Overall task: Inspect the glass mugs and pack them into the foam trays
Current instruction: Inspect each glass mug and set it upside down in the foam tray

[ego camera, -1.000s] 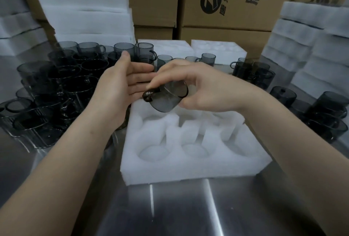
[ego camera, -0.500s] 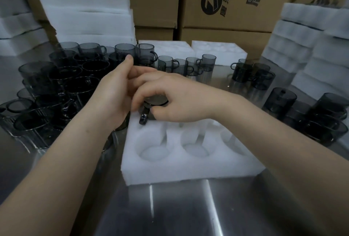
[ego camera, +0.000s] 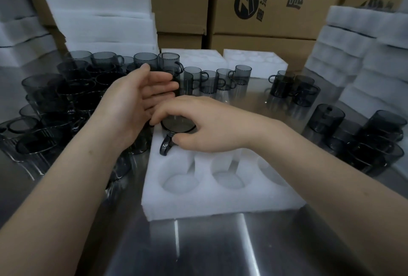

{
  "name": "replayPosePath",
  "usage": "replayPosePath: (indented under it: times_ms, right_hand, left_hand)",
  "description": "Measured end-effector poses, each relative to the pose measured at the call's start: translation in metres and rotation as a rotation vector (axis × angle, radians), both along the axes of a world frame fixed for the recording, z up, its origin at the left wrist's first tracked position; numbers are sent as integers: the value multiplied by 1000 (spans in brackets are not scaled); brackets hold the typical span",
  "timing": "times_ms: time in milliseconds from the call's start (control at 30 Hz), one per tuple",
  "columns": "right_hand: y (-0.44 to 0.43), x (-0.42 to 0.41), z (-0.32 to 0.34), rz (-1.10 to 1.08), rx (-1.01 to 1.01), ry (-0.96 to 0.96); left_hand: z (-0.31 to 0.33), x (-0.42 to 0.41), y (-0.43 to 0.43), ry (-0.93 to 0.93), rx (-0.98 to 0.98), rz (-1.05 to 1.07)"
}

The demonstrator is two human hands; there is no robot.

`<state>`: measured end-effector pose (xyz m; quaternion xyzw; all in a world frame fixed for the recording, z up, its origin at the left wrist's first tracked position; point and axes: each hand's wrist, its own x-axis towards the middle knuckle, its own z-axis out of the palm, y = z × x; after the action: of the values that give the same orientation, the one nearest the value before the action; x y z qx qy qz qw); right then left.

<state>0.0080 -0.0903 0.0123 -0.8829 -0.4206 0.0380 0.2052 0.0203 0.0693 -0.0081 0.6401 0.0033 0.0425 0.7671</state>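
Sitting in the far-left pocket of the foam tray (ego camera: 220, 206), the glass mug (ego camera: 177, 125) stands axis-vertical, its handle (ego camera: 165, 147) pointing back toward the person. The right hand (ego camera: 208, 126), the nearer one, closes its grip over the mug's top from the right. The left hand (ego camera: 136, 99) hovers flat-fingered just to the left, holding nothing.

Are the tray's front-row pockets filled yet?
No, the foam tray has bare front pockets; one mug sits back left under the right hand.

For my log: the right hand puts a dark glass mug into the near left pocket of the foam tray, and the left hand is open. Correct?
No. The head view shows the right hand puts the mug into the far left pocket of the foam tray. The left hand is open.
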Motion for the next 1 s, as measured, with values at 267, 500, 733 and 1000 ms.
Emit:
replayPosePath:
  times_ms: [267, 500, 733, 1000]
  right_hand:
    - [2, 3, -14, -13, -67, 48]
    - [1, 1, -19, 32, -201, -70]
    - [3, -5, -28, -10, -365, -138]
    - [2, 4, -23, -42, -93, 130]
  left_hand:
    - [0, -6, -5, -113, 291, 122]
    - [-3, -5, -10, -96, 331, 90]
    - [-6, -5, -14, -103, 376, 78]
    - [1, -10, -18, -209, 603, 201]
